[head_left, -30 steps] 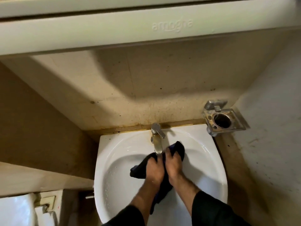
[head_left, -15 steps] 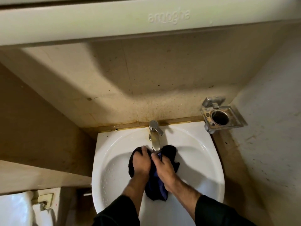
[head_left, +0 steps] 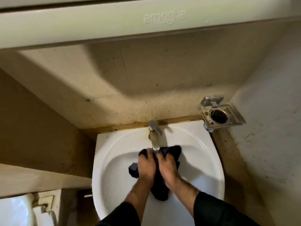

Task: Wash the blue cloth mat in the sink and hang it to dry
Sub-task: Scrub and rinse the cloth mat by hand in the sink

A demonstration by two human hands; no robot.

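The wall (head_left: 146, 82) behind is stained and speckled, with its upper part cut off by a pale shelf (head_left: 97, 22) bearing raised lettering across the top of the view. The sink (head_left: 210, 160) is white, its back edge against the wall; its front rim is cut off by the bottom of the frame and partly covered by the person's dark sleeves. The drain cannot be seen: hands and fabric cover the middle of the bowl.

The mat (head_left: 159, 190) lies bunched in the bowl's centre, dark blue, nearly black in this light, so its folds are hard to make out. Its long axis runs from the sink's back edge toward the front rim, one end just under the spout, the other trailing as a narrow tail between the forearms. A small lobe sticks out toward the sink's left side.

The left hand (head_left: 146, 165) and right hand (head_left: 167, 165) lie side by side on the mat, fingers curled and gripping the fabric; the fingertips are buried in it.

The tap (head_left: 154, 136) stands at the middle of the back edge, spout pointing forward over the mat. Whether water runs cannot be told.

A metal holder (head_left: 219, 116) sits at the sink's back right corner.
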